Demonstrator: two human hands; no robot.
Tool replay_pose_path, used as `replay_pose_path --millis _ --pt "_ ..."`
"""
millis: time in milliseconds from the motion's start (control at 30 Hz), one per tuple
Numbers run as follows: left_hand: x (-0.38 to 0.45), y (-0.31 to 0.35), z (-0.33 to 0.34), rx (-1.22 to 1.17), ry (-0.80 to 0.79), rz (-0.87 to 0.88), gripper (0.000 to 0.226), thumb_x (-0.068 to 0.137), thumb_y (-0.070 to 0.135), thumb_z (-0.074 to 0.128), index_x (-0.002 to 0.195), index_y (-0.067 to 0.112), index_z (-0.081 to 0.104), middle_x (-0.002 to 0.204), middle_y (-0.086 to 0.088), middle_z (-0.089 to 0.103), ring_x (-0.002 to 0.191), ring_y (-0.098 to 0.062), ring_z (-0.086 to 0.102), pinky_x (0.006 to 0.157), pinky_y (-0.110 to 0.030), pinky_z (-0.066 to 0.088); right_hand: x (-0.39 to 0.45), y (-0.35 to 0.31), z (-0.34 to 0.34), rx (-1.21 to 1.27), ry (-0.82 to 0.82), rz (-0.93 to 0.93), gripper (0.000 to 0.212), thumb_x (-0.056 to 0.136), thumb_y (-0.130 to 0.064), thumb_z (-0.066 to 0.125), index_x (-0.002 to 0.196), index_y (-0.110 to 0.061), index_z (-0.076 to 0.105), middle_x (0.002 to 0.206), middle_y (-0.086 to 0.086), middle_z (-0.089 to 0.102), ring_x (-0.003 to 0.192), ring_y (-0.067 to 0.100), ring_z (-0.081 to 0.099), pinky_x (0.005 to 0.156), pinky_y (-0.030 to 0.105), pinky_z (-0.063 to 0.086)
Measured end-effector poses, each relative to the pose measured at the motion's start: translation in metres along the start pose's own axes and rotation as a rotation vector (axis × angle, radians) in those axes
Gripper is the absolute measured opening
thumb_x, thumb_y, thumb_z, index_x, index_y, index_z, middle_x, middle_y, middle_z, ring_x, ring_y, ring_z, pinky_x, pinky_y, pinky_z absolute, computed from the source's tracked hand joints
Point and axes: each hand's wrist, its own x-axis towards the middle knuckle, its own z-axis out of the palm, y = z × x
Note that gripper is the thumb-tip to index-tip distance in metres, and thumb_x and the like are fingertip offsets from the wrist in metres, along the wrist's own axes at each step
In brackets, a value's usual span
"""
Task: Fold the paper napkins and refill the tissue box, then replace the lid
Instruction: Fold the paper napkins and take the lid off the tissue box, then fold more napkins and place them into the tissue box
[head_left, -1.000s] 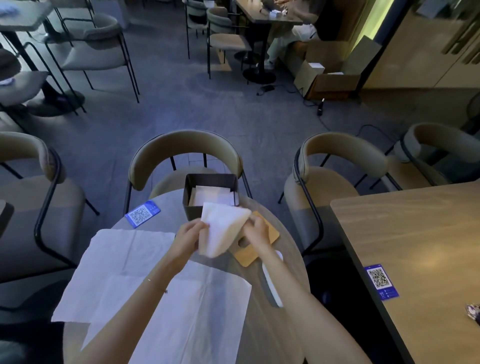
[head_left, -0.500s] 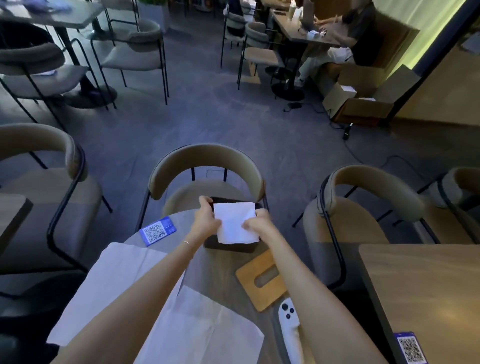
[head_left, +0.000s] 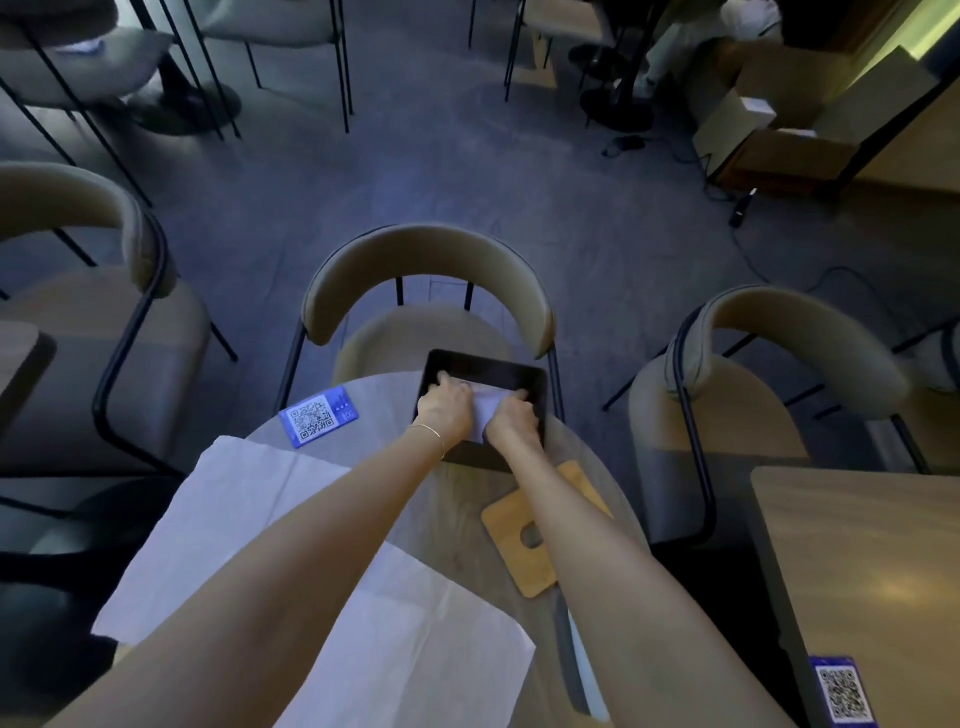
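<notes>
A dark square tissue box (head_left: 535, 382) stands open at the far edge of the round table (head_left: 467, 561). Both hands reach down inside it. My left hand (head_left: 447, 405) and my right hand (head_left: 511, 418) press on a folded white napkin (head_left: 488, 408), which lies in the box between them. The wooden lid (head_left: 524, 545), with a slot in its middle, lies flat on the table near the box, partly under my right forearm. Two unfolded white napkins (head_left: 249, 525) are spread on the table's near left side.
A blue QR card (head_left: 318, 418) lies left of the box. A white phone (head_left: 587, 670) rests near the table's right edge, mostly hidden by my right arm. Beige chairs (head_left: 426, 275) ring the table. A second wooden table (head_left: 872, 571) stands at right.
Both hands carried the folded napkin from in front of the box down into it. The camera has tilted down and closer.
</notes>
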Motion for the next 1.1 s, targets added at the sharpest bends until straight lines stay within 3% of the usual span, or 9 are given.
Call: replay_pose_path --millis 133,267,367,500,633,733,833,1000,1100 --pt "-0.009 -0.006 -0.002 -0.203 0.105 0.049 0.043 0.089 0.003 0.053 0.132 0.005 0.045 0.137 -0.020 0.037 0.118 -0.035 0.051 0.098 -0.040 0.047 -0.018 -0.005 -0.011 0.024 0.037 -0.080 0.057 0.090 -0.009 0.059 0.140 -0.004 0.030 0.138 0.020 0.047 0.125 0.037 0.050 0.093 0.045 0.047" --pt "-0.051 -0.023 0.008 -0.548 0.544 0.180 0.027 0.088 0.010 0.057 0.115 0.010 0.060 0.121 -0.010 0.055 0.109 -0.021 0.054 0.088 -0.028 0.046 -0.058 -0.007 -0.015 0.037 0.360 -0.561 0.028 0.087 -0.011 0.062 0.112 -0.009 0.049 0.119 0.012 0.052 0.107 0.026 0.055 0.081 0.035 0.051" --pt "-0.106 -0.041 0.040 -0.787 0.672 0.040 0.019 0.088 0.005 0.053 0.103 0.009 0.064 0.099 -0.011 0.061 0.096 -0.025 0.056 0.081 -0.031 0.044 -0.090 0.002 0.000 0.141 0.163 -0.701 0.006 0.088 -0.012 0.060 0.089 -0.013 0.054 0.081 -0.001 0.057 0.082 0.020 0.058 0.071 0.034 0.048" --pt "-0.183 -0.064 0.114 -0.821 0.474 -0.083 0.027 0.085 0.018 0.057 0.110 0.011 0.060 0.097 -0.010 0.065 0.097 -0.031 0.059 0.084 -0.037 0.046 -0.110 0.052 0.048 -0.108 -0.170 -0.549 0.013 0.081 -0.016 0.068 0.087 -0.021 0.058 0.094 0.007 0.066 0.093 0.027 0.063 0.079 0.037 0.052" --pt "-0.225 -0.073 0.165 -0.556 0.212 0.110 0.102 0.065 0.080 0.046 0.135 0.007 0.045 0.133 -0.011 0.055 0.124 -0.032 0.052 0.097 -0.037 0.041 -0.126 0.104 0.075 -0.307 -0.226 -0.403 0.032 0.074 -0.022 0.075 0.062 -0.018 0.046 0.065 -0.001 0.046 0.058 0.015 0.045 0.048 0.027 0.029" --pt "-0.232 -0.075 0.182 -0.300 0.149 0.192 0.129 0.053 0.094 0.016 0.150 0.010 0.008 0.155 -0.013 0.029 0.141 -0.038 0.031 0.108 -0.054 0.032 -0.131 0.114 0.075 -0.253 -0.265 -0.390 0.044 0.074 -0.017 0.074 0.046 -0.022 0.040 0.051 -0.004 0.039 0.051 0.013 0.036 0.051 0.028 0.026" --pt "-0.236 -0.077 0.177 -0.339 0.040 0.203 0.134 0.044 0.094 0.017 0.142 0.018 -0.032 0.160 -0.004 -0.009 0.148 -0.029 -0.004 0.118 -0.052 0.008 -0.139 0.107 0.059 -0.100 -0.321 -0.377 0.031 0.081 -0.019 0.072 0.058 -0.023 0.052 0.062 -0.005 0.051 0.063 0.010 0.048 0.058 0.025 0.037" --pt "-0.239 -0.072 0.144 -0.699 0.080 0.160 0.141 0.045 0.094 0.037 0.150 0.013 -0.011 0.160 0.002 -0.005 0.149 -0.019 -0.002 0.119 -0.042 0.003 -0.153 0.076 0.018 0.161 -0.383 -0.405 0.017 0.078 -0.014 0.076 0.081 -0.022 0.061 0.091 0.003 0.063 0.089 0.018 0.059 0.082 0.033 0.049" --pt "-0.237 -0.062 0.114 -0.999 0.143 0.187 0.118 0.065 0.063 0.070 0.152 0.018 0.004 0.147 0.015 0.018 0.137 -0.004 0.019 0.112 -0.026 0.020 -0.158 0.057 -0.012 0.273 -0.340 -0.473 0.027 0.079 -0.012 0.075 0.104 -0.013 0.066 0.101 0.004 0.063 0.095 0.016 0.059 0.081 0.026 0.050"
